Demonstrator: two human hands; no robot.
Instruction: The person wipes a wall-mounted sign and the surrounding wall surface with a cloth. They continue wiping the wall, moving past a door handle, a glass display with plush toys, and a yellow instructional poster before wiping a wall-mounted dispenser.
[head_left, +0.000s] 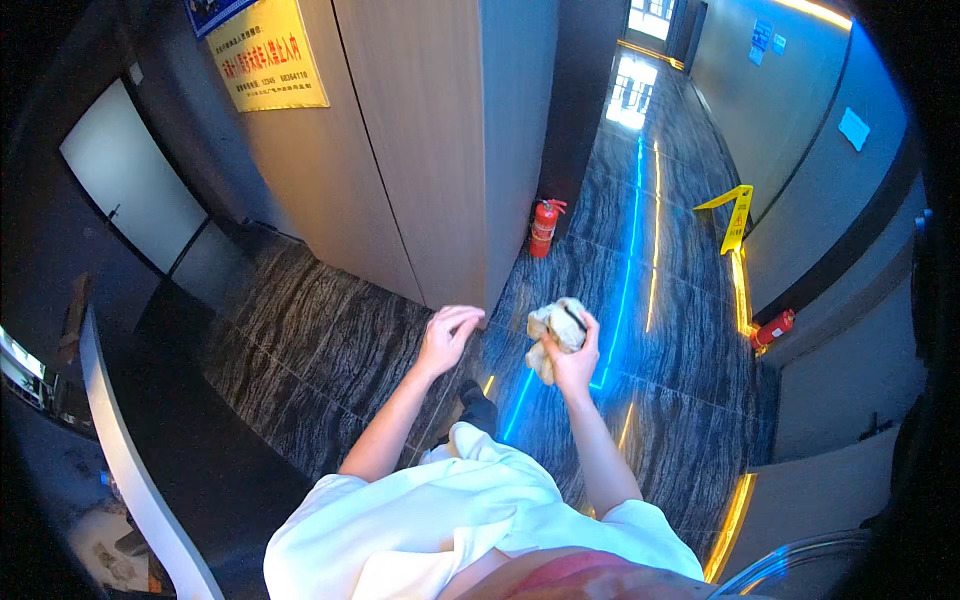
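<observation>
My right hand (577, 360) grips a crumpled off-white cloth (556, 330) in front of my body, above the floor. A dark stripe crosses the bundle near my fingers, and part of it hangs below my thumb. My left hand (448, 341) is raised to the left of the cloth, apart from it. Its fingers are bent and close together, the thumb near their tips, and nothing shows between them. Beneath both hands lies a dark, streaked tile floor (675, 420) with blue and yellow light reflections.
A red fire extinguisher (545, 227) stands by the wood-panelled wall corner (480, 187). On the right are a yellow floor sign (735, 217) and another extinguisher (772, 328). A frosted door (135, 176) and a pale curved edge (127, 465) are on the left. The corridor runs ahead.
</observation>
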